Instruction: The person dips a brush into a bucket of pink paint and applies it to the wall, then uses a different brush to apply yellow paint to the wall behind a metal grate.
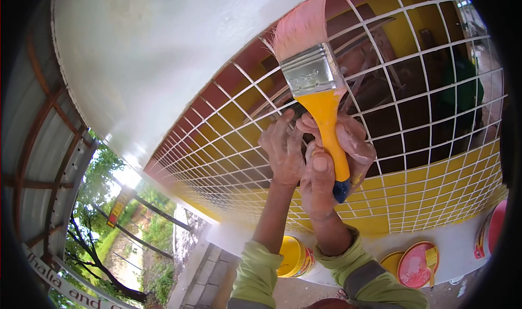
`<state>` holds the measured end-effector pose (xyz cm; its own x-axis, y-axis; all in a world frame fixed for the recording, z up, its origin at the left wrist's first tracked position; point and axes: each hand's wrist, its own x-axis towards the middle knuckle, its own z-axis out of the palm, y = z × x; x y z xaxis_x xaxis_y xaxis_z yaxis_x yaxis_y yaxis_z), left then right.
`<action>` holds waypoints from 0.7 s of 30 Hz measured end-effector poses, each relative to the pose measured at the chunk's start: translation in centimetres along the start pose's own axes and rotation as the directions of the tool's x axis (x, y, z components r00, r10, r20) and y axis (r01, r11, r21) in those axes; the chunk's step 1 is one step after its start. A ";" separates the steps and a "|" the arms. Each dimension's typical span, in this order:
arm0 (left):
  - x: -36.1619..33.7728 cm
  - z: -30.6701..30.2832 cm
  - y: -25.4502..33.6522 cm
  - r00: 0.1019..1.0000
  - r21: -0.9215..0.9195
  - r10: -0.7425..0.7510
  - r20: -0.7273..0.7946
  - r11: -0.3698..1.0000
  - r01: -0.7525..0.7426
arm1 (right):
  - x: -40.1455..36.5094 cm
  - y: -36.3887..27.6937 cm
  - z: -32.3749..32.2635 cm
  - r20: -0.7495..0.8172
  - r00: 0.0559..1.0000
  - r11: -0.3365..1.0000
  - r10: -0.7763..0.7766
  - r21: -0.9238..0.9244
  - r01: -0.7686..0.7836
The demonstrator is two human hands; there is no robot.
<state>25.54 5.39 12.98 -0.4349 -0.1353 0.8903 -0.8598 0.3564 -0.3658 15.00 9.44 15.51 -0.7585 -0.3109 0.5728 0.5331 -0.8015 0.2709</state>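
Note:
A wide brush (321,91) with pink bristles, a metal band and a yellow handle with a dark blue tip points upward, its bristles at the edge where the pale panel (141,53) meets the white wire grid (402,102). My right hand (337,159) is wrapped round the handle, smeared with pale pink paint. Just left of it, my left hand (283,148) is raised against the grid with its fingers bent; whether they hold a wire or anything else is hidden. Behind the grid are yellow, reddish and dark surfaces.
A yellow bucket (291,256) stands below the forearms. At lower right are a round container of pink paint (414,265) with a yellow-handled brush (432,263) on it, and a pink bucket (493,230). A roof (38,140), trees and a block wall (206,273) are at left.

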 end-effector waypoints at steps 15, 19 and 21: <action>0.2 0.1 -0.4 0.994 0.051 0.097 -0.048 0.994 -0.094 | -1.2 1.0 1.4 -0.099 0.995 0.987 0.000 0.162 0.016; 0.0 0.0 -0.2 0.994 0.050 0.106 -0.030 0.993 -0.104 | -1.7 1.3 1.3 -0.087 0.996 0.995 -0.005 0.099 0.014; 0.0 0.0 -0.1 0.994 0.052 0.110 -0.024 0.993 -0.109 | -1.9 1.4 1.2 -0.065 0.998 0.996 0.003 0.086 0.003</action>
<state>25.61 5.39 13.02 -0.5206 -0.0730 0.8506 -0.8199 0.3206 -0.4743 17.65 9.57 15.74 -0.7796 -0.3459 0.5221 0.5614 -0.7555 0.3377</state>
